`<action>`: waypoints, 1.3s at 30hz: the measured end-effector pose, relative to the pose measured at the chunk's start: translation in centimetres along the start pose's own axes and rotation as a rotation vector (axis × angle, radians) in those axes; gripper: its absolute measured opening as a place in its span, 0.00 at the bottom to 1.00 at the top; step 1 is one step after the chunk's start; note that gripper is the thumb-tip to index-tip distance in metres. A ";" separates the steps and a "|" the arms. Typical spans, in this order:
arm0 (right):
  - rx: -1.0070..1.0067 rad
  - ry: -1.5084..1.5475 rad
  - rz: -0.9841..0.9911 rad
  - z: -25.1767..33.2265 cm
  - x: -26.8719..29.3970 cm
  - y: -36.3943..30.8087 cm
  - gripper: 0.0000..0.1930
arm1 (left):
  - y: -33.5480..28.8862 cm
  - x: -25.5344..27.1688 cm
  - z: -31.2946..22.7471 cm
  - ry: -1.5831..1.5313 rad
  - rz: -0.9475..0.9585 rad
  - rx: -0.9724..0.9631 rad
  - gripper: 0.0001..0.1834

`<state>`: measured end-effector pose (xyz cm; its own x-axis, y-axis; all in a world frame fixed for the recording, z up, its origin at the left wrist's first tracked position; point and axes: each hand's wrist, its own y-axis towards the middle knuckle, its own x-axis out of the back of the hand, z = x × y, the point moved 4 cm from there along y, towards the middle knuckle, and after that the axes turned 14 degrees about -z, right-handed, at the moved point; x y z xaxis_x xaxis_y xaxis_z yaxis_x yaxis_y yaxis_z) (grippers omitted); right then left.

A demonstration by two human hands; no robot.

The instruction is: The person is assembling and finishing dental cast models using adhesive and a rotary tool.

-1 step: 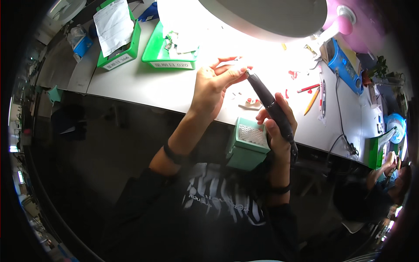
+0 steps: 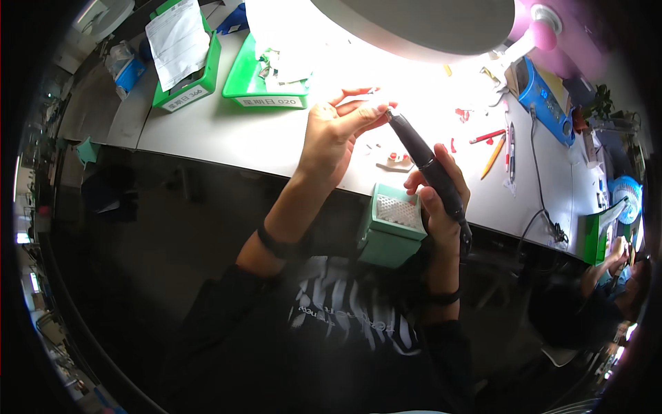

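My right hand [image 2: 448, 196] is wrapped round a black rotary handpiece [image 2: 417, 148], which slants up and to the left over the bench edge. My left hand [image 2: 331, 134] pinches with thumb and fingers beside the handpiece tip. A small pale, shiny bit shows at these fingertips, too glare-washed to name. The tip nearly meets or touches the left thumb; which one, I cannot tell. Below the hands, a pale green box [image 2: 392, 241] with a perforated white top juts from the bench edge. A small red-and-white piece [image 2: 398, 159] lies on the bench behind the handpiece.
A round lamp [image 2: 420, 31] hangs low, glaring over the white bench [image 2: 207, 141]. Two green bins [image 2: 233, 83] stand left, one topped by paper [image 2: 178, 45]. Right lie a red pencil [image 2: 488, 136], a yellow pencil [image 2: 493, 160], a cable [image 2: 538, 162] and a blue control unit [image 2: 548, 107]. Another person works far right.
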<state>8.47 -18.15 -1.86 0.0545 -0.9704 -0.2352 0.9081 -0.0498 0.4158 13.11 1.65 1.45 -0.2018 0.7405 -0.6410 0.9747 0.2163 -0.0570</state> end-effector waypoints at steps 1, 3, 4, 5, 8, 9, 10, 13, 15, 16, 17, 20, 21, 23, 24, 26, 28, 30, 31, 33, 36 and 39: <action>0.017 0.017 0.001 0.0 0.1 0.1 0.33 | 0.1 -0.1 0.0 -0.021 0.011 0.017 0.21; -0.012 0.051 0.004 0.0 0.2 0.2 0.33 | 0.1 0.0 -0.2 0.009 0.022 0.042 0.22; -0.038 0.083 0.024 0.1 0.2 0.4 0.33 | 0.3 -0.1 -0.3 0.028 0.026 0.056 0.23; -0.047 0.094 0.022 0.1 0.1 0.5 0.33 | 0.4 -0.3 -0.4 0.040 0.038 0.061 0.23; -0.069 0.048 0.024 -0.1 -0.1 0.8 0.39 | 0.1 -0.5 -1.0 0.056 0.013 0.026 0.18; -0.077 0.048 0.026 0.0 -0.2 1.1 0.39 | 0.2 -0.5 -1.0 0.074 0.010 0.026 0.16; -0.072 0.047 0.021 0.0 -0.3 1.1 0.39 | 0.1 -0.8 -0.9 0.075 0.017 0.027 0.16; -0.088 0.124 0.020 0.1 -0.6 0.9 0.32 | -0.5 -0.9 -0.9 0.073 -0.054 -0.029 0.17; -0.119 0.159 0.008 0.2 -0.7 0.9 0.32 | -0.9 -0.9 -0.1 0.013 0.023 0.029 0.22; -0.148 0.203 0.000 0.2 -0.7 0.9 0.32 | -1.0 -1.0 0.2 -0.043 0.096 0.078 0.27; -0.149 0.191 -0.004 0.1 -0.8 1.1 0.32 | -1.2 -1.5 0.4 -0.051 0.258 0.131 0.44; -0.103 0.281 0.021 -0.2 -1.2 1.1 0.35 | -1.7 -1.9 1.3 -0.026 0.306 0.183 0.45; -0.114 0.220 -0.010 -0.2 -1.0 1.2 0.38 | -1.3 -1.5 1.4 0.013 0.288 0.158 0.44; -0.091 0.124 -0.061 0.3 -0.6 1.1 0.34 | -1.1 -1.0 1.6 0.013 0.276 0.167 0.35; -0.096 0.117 -0.063 0.5 -0.9 1.3 0.34 | -0.9 -0.6 2.1 0.003 0.256 0.190 0.30; 0.388 -0.438 0.081 2.9 -2.0 1.9 0.28 | -0.5 -0.2 1.7 0.058 0.190 0.251 0.24; 0.341 -0.404 0.074 3.1 -2.0 1.9 0.28 | -0.7 -0.2 0.5 0.077 0.224 0.215 0.22; 0.288 -0.309 0.067 3.0 -2.1 1.9 0.28 | -0.8 -0.7 -0.3 0.193 0.263 0.104 0.28; 0.129 -0.121 0.016 2.9 -1.8 1.7 0.25 | -0.7 -0.3 -0.5 0.298 0.224 0.050 0.32; 0.086 0.144 -0.016 2.2 -0.5 1.6 0.32 | -0.8 0.4 -2.1 0.484 0.250 -0.004 0.31; -0.007 0.372 -0.098 1.9 2.1 2.2 0.40 | -0.7 3.1 -3.4 0.827 0.222 -0.260 0.22; -0.029 0.341 -0.178 0.4 3.5 2.4 0.27 | -1.2 5.7 -3.5 1.262 0.132 -0.390 0.15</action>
<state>10.67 -21.76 -1.36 0.0260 -0.8126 -0.5823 0.9270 -0.1985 0.3183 10.50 7.85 0.56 -0.2650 0.8030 0.5338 0.9453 0.1073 0.3080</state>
